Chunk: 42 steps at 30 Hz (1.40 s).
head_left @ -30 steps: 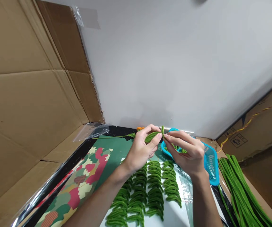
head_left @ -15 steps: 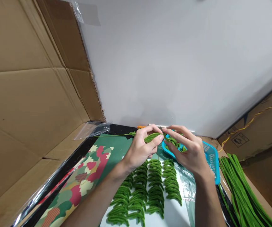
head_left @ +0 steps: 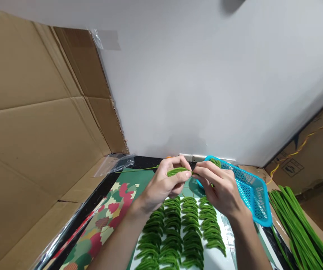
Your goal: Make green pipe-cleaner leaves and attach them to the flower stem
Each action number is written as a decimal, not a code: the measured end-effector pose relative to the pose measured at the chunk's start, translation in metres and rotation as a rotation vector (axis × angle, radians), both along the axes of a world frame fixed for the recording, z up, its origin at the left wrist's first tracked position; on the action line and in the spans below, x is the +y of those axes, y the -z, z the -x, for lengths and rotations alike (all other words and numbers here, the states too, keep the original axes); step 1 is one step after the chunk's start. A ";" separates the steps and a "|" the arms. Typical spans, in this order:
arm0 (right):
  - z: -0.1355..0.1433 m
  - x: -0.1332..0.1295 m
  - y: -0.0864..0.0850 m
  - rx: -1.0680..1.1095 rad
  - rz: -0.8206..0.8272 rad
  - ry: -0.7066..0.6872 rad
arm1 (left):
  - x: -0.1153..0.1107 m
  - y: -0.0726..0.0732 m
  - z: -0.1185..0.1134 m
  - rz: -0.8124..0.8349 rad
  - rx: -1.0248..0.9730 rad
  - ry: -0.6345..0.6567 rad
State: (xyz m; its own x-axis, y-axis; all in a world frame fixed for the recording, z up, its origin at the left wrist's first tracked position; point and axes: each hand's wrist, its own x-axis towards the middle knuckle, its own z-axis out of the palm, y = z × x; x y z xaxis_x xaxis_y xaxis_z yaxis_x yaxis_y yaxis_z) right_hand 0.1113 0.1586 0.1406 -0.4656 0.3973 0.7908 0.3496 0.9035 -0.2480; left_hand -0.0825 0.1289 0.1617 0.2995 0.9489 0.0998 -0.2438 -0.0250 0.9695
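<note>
My left hand is closed around a fuzzy green leaf shape, which looks made of pipe cleaner. A thin green stem sticks out to the left behind that hand. My right hand pinches the leaf's right tip, its fingertips meeting my left thumb. What lies between the fingertips is mostly hidden. Below both hands, several columns of curved green pipe-cleaner pieces lie on a white board.
A blue perforated basket holding green pieces stands behind my right hand. Long green pipe cleaners lie at the right. Patterned paper covers the left side, beside a cardboard wall. A white wall rises behind.
My right fingers have drawn together into a pinch at the leaf's tip. The view has shifted, so the table appears slightly lower and further right. More of the basket's interior shows.
</note>
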 end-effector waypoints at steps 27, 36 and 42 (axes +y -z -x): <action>-0.005 -0.001 -0.005 0.208 0.626 -0.077 | 0.011 0.006 -0.010 -0.077 0.257 -0.087; -0.006 0.009 0.004 0.047 0.259 0.066 | 0.019 0.019 -0.014 0.220 -0.088 0.013; -0.010 0.005 0.001 0.175 0.487 -0.019 | 0.013 0.016 -0.020 0.025 0.098 -0.085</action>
State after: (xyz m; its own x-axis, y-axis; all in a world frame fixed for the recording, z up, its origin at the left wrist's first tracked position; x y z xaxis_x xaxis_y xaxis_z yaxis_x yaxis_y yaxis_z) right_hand 0.1213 0.1637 0.1394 -0.3537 0.7313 0.5832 0.2501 0.6747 -0.6944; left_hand -0.0627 0.1421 0.1458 0.2251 0.9730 0.0502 -0.1457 -0.0174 0.9892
